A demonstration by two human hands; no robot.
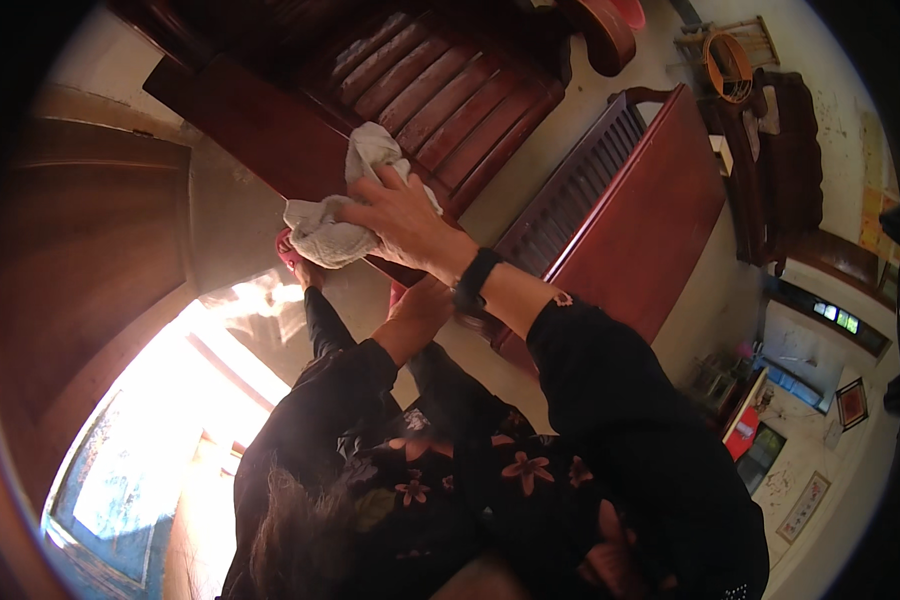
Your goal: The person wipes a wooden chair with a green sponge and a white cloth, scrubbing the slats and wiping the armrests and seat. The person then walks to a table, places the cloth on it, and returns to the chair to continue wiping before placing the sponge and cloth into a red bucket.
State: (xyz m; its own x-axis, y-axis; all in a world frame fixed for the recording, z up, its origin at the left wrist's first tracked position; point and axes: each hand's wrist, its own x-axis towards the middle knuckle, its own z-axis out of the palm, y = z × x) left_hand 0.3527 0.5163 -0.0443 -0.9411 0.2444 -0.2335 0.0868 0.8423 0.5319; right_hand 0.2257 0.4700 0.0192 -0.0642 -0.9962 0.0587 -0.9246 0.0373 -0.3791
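Observation:
My right hand, with a black band on its wrist, holds a crumpled off-white cloth against the end of a broad, flat reddish-brown wooden surface. The surface adjoins the slatted seat of a wooden bench. Part of the cloth bunches up beside the slats and part hangs over the near edge. My left hand is lower, close to the right wrist and the end of the wooden surface; its fingers are mostly hidden.
A long reddish-brown wooden table with a slatted lower shelf stands to the right. A wooden door is at the left, above a bright sunlit opening. My feet in red footwear are below the bench. More carved wooden seating stands farther right.

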